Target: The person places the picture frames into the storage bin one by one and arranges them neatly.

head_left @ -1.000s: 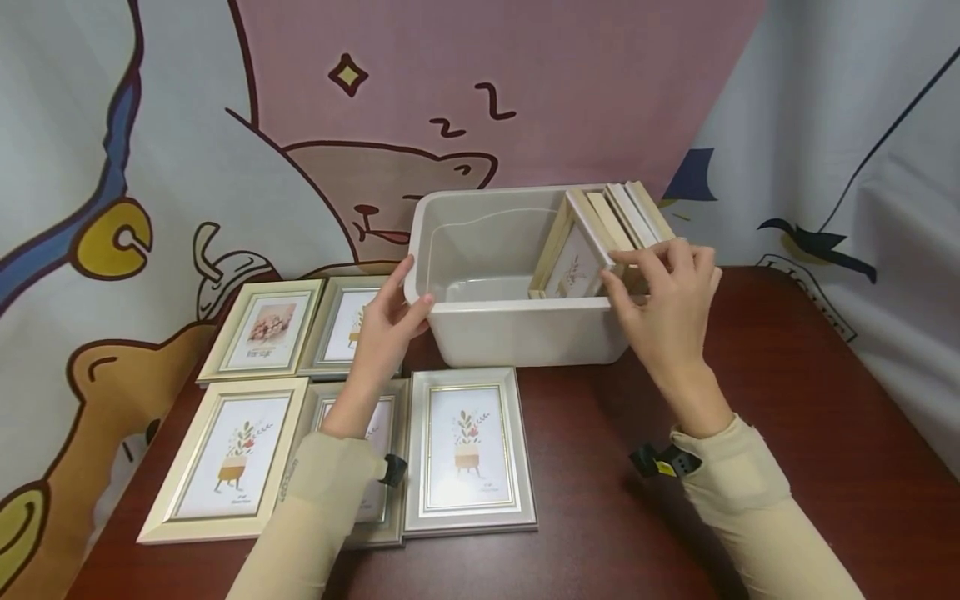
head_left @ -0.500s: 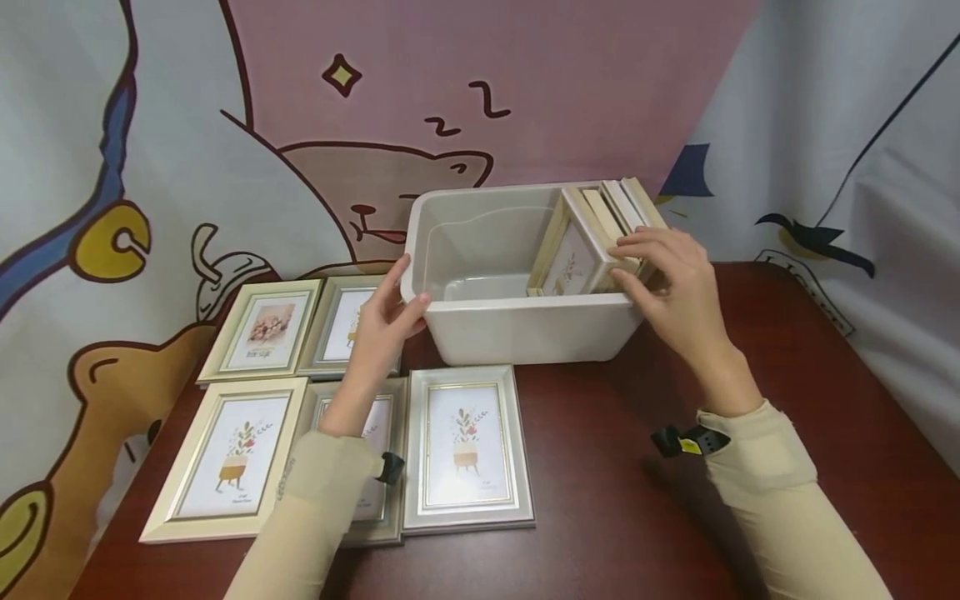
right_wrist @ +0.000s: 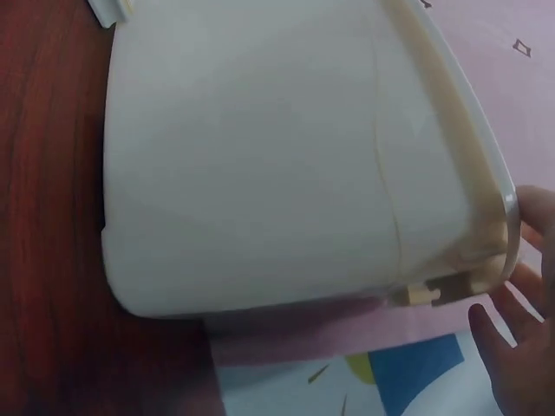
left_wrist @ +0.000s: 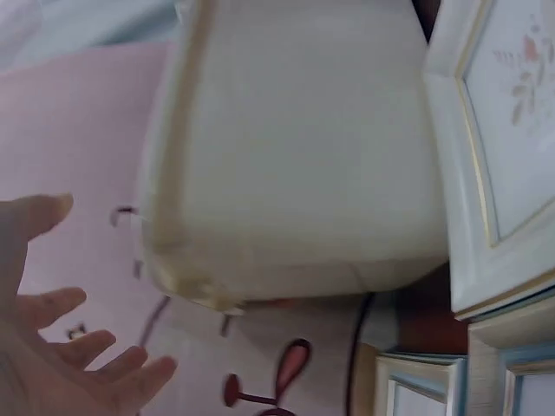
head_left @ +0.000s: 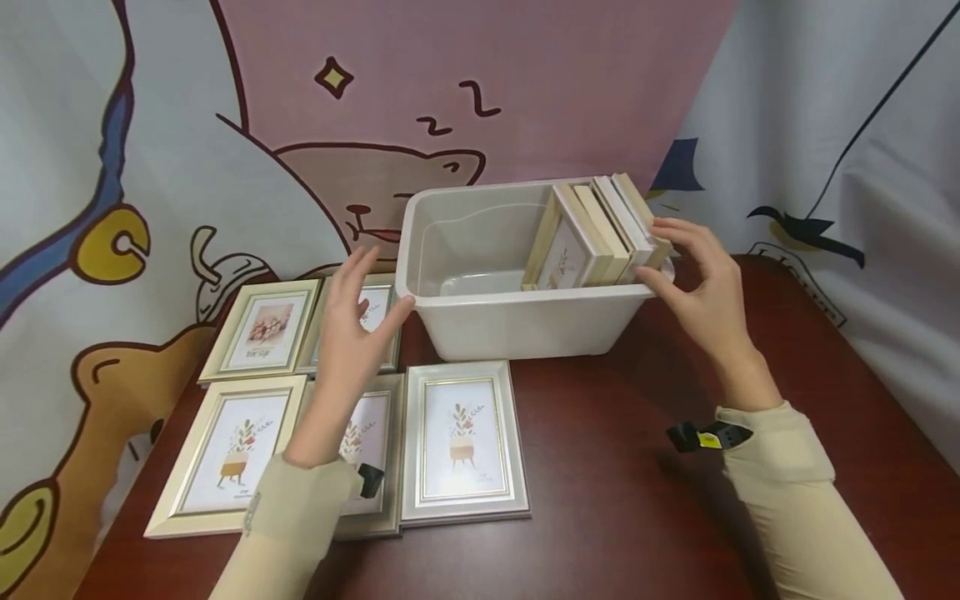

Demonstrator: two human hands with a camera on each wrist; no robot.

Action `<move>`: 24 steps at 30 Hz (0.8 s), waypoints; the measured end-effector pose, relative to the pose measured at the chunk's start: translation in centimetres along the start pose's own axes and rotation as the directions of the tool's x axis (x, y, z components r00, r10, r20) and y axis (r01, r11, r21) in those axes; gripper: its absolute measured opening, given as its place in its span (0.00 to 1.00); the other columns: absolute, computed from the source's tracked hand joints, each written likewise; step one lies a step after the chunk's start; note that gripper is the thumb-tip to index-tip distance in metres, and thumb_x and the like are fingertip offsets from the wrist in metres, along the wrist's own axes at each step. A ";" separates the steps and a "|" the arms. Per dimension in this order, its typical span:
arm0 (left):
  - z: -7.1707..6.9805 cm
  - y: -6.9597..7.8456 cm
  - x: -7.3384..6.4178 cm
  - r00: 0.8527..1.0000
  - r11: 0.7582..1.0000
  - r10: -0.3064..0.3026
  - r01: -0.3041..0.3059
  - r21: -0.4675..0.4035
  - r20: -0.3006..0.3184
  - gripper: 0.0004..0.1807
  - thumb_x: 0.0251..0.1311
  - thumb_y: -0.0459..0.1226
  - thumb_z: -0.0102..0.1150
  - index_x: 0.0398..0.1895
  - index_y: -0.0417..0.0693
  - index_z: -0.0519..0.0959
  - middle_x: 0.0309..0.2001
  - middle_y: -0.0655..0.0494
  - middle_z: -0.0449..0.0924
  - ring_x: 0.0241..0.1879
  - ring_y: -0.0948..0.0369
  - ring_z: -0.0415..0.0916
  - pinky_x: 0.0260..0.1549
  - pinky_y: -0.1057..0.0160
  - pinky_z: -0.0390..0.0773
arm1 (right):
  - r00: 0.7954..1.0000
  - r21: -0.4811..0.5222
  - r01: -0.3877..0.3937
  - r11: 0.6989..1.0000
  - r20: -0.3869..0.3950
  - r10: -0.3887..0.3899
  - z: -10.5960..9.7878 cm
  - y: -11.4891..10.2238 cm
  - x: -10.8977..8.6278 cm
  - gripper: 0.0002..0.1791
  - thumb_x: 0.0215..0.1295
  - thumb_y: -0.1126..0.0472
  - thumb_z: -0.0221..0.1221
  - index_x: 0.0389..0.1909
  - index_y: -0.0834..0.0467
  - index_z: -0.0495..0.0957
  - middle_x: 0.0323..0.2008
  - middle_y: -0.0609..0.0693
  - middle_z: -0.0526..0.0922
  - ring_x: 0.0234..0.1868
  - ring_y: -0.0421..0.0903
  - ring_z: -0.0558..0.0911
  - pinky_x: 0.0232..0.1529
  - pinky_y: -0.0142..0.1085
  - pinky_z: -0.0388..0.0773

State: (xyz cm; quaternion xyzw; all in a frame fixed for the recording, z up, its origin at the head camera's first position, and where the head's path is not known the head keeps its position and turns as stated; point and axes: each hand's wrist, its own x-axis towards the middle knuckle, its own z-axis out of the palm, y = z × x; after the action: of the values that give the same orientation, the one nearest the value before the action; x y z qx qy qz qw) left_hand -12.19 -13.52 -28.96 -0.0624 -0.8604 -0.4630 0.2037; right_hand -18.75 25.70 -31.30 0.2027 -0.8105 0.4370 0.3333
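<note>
A pale grey plastic bin (head_left: 517,321) stands at the back of the table. Several picture frames (head_left: 577,250) lean on edge, packed at the bin's right end. My left hand (head_left: 351,329) is spread beside the bin's left front corner, its thumb tip right at the rim; nothing is in it. In the left wrist view that hand's fingers (left_wrist: 78,347) are apart from the bin. My right hand (head_left: 708,287) is at the right front corner, thumb and fingertips around the end of the rightmost frame. From the right wrist, those fingers (right_wrist: 512,303) look loosely spread by the rim.
On the dark red table (head_left: 600,500), more picture frames lie face up at left: a silver-white one (head_left: 465,442) in front of the bin, a cream one (head_left: 225,454), and a cream one with a pink picture (head_left: 266,329). A cartoon-printed cloth (head_left: 562,83) hangs behind.
My left hand has let go of the bin's left rim and opened out. My right hand has shifted rightward along the frames, which now sit lower and more evenly at the right end.
</note>
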 end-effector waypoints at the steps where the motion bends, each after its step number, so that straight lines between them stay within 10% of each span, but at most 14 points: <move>1: -0.2 0.4 -0.4 1.000 1.000 0.016 -0.016 0.005 -0.023 0.37 0.63 0.43 0.65 0.74 0.52 0.64 0.77 0.51 0.58 0.76 0.52 0.55 0.71 0.45 0.66 | 0.999 0.018 -0.041 0.999 -0.002 0.041 -0.1 0.1 -0.2 0.31 0.51 0.76 0.70 0.59 0.63 0.78 0.61 0.60 0.79 0.63 0.33 0.74 0.67 0.23 0.67; 7: -0.5 1.4 -2.9 0.997 0.997 0.029 -0.033 -0.067 -0.068 0.28 0.64 0.37 0.64 0.68 0.47 0.72 0.69 0.53 0.71 0.70 0.57 0.66 0.71 0.51 0.68 | 0.953 0.166 -0.304 0.938 0.061 0.298 -0.7 0.4 -1.3 0.31 0.62 0.67 0.66 0.67 0.56 0.72 0.60 0.42 0.79 0.59 0.30 0.76 0.59 0.20 0.73; 14: 1.2 0.5 -4.9 0.986 0.966 -0.112 0.138 -0.217 0.127 0.23 0.66 0.36 0.62 0.64 0.45 0.75 0.61 0.49 0.79 0.59 0.55 0.78 0.52 0.71 0.80 | 0.902 0.528 -0.413 0.742 0.125 0.413 -0.8 0.1 -2.1 0.26 0.63 0.72 0.63 0.63 0.59 0.77 0.54 0.41 0.83 0.53 0.34 0.81 0.48 0.19 0.78; 19: 3.6 -0.8 -5.5 0.926 0.929 -0.197 0.281 -0.240 0.322 0.22 0.67 0.38 0.61 0.63 0.43 0.75 0.61 0.47 0.79 0.59 0.52 0.78 0.56 0.59 0.81 | 0.895 0.565 -0.422 0.709 0.133 0.427 -0.7 -0.2 -1.9 0.24 0.64 0.72 0.62 0.62 0.57 0.78 0.53 0.40 0.83 0.52 0.35 0.81 0.47 0.20 0.78; 24: 6.7 -2.2 -5.8 0.814 0.832 -0.264 0.463 -0.305 0.517 0.26 0.70 0.37 0.55 0.67 0.34 0.68 0.66 0.36 0.72 0.64 0.44 0.74 0.61 0.54 0.79 | 0.894 0.600 -0.412 0.685 0.122 0.431 -0.6 -0.2 -1.8 0.23 0.64 0.74 0.61 0.59 0.56 0.80 0.57 0.42 0.81 0.53 0.37 0.81 0.48 0.21 0.78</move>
State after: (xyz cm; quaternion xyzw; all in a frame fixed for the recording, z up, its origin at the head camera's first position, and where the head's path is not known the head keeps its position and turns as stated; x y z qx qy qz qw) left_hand -9.53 -8.75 -36.26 -0.0412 -0.7595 -0.6387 -0.1159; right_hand -17.19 26.12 -32.22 0.1016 -0.6444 0.7426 0.1517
